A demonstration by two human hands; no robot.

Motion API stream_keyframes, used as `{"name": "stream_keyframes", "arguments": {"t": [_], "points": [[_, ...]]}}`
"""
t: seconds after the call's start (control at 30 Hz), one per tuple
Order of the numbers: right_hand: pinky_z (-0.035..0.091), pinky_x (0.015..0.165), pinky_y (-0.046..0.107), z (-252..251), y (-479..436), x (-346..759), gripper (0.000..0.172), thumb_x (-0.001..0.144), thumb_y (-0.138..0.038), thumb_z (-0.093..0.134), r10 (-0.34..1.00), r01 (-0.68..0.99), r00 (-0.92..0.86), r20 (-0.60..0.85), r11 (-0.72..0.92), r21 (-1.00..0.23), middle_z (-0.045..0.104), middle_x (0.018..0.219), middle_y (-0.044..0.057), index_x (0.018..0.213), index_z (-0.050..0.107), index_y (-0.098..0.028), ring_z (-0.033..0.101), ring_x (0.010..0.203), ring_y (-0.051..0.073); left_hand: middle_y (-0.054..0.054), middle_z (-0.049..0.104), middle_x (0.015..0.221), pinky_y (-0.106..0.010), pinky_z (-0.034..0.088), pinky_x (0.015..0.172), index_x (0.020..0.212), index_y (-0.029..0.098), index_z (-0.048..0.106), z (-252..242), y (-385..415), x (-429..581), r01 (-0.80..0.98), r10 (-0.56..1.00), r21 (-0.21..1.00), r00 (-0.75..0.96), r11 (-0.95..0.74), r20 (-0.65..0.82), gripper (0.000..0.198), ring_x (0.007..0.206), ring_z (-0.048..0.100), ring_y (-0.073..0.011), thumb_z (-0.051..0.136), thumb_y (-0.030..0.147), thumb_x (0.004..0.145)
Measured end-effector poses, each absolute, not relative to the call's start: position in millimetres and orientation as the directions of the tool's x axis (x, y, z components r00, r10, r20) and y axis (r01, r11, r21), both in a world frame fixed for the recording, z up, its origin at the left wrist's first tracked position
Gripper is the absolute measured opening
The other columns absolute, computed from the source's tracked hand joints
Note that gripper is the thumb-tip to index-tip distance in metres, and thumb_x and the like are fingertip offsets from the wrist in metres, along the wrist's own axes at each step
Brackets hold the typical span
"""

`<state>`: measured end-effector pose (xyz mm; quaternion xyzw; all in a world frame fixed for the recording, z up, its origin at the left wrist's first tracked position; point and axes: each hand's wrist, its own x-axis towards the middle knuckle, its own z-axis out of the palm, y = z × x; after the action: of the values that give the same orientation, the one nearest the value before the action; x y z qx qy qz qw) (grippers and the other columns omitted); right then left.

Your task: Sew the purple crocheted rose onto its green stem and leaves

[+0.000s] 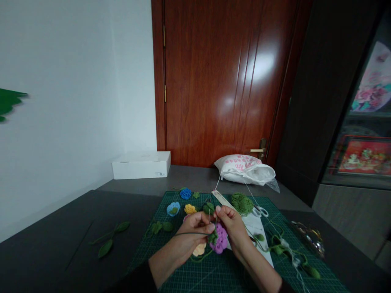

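Note:
My left hand (186,240) and my right hand (232,228) meet at the middle of the green cutting mat (143,256), pinching a thin green stem (192,233) with a small crocheted leaf (213,238). Just below them lies a purple crocheted flower (220,241), partly hidden by my right hand. A pale thread (217,184) rises from my fingers toward the back. Nearby on the mat are a blue crocheted flower (185,193), a light blue one (173,208), a yellow one (190,209) and a peach one (199,249).
A ball of green yarn (242,203), scissors (260,211) and a pale strip (222,202) lie on the mat. A leafy crocheted vine (284,248) trails right. A white bag (244,169) and white box (141,165) stand behind, before a wooden door (214,81).

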<state>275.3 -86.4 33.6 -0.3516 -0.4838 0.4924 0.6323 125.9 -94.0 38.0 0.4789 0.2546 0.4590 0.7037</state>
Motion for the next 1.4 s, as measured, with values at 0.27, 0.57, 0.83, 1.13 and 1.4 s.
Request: {"name": "stream_keyframes", "arguments": {"t": [0.27, 0.57, 0.83, 1.13, 1.4], "points": [[0.043, 0.059, 0.024, 36.2, -87.5, 267.3, 0.043, 0.054, -0.053, 0.090, 0.980, -0.427, -0.038, 0.196, 0.162, -0.890, 0.069, 0.063, 0.002, 0.065, 0.074, -0.015, 0.057, 0.057, 0.012, 0.001, 0.063, 0.066, -0.025, 0.042, 0.067, 0.064, 0.014, 0.062, 37.9, -88.0, 123.4, -0.454, 0.936, 0.890, 0.329, 0.042, 0.123, 0.036, 0.065, 0.057, -0.0117, 0.094, 0.025, 0.053], [0.038, 0.049, 0.018, 40.0, -78.3, 264.5, 0.040, 0.052, -0.035, 0.095, 0.987, -0.557, 0.061, 0.152, 0.160, -0.815, 0.076, 0.070, 0.004, 0.081, 0.075, -0.016, 0.057, 0.051, 0.008, -0.001, 0.064, 0.068, -0.027, 0.043, 0.067, 0.065, 0.014, 0.064, 31.2, -81.0, 124.1, -0.417, 0.957, 0.908, 0.245, -0.042, 0.157, 0.034, 0.065, 0.058, -0.0139, 0.094, 0.026, 0.055], [0.037, 0.045, 0.018, 64.8, -63.3, 264.8, 0.040, 0.047, -0.028, 0.096, 0.982, -0.627, 0.101, 0.162, 0.189, -0.756, 0.073, 0.064, 0.004, 0.075, 0.071, -0.015, 0.062, 0.055, 0.011, 0.000, 0.062, 0.068, -0.025, 0.041, 0.063, 0.067, 0.015, 0.062, 35.6, -69.8, 129.9, -0.355, 0.950, 0.920, 0.193, -0.166, 0.246, 0.037, 0.064, 0.056, -0.0126, 0.091, 0.035, 0.058], [0.043, 0.046, 0.018, 99.6, -60.3, 278.6, 0.036, 0.048, -0.027, 0.096, 0.976, -0.655, 0.078, 0.204, 0.204, -0.727, 0.072, 0.066, 0.002, 0.073, 0.073, -0.016, 0.055, 0.051, 0.007, 0.002, 0.060, 0.062, -0.023, 0.038, 0.059, 0.065, 0.014, 0.059, 83.9, -43.6, 141.9, -0.258, 0.894, 0.927, 0.288, -0.272, 0.342, 0.042, 0.059, 0.053, -0.0108, 0.090, 0.042, 0.058], [0.043, 0.050, 0.016, 122.4, -68.6, 290.6, 0.032, 0.055, -0.030, 0.094, 0.956, -0.630, 0.106, 0.273, 0.277, -0.725, 0.064, 0.061, -0.003, 0.073, 0.071, -0.016, 0.050, 0.051, 0.006, 0.001, 0.060, 0.066, -0.022, 0.038, 0.061, 0.067, 0.014, 0.060, 114.6, -39.8, 144.6, -0.194, 0.812, 0.944, 0.483, -0.266, 0.328, 0.038, 0.062, 0.053, -0.0103, 0.089, 0.038, 0.061]]}}
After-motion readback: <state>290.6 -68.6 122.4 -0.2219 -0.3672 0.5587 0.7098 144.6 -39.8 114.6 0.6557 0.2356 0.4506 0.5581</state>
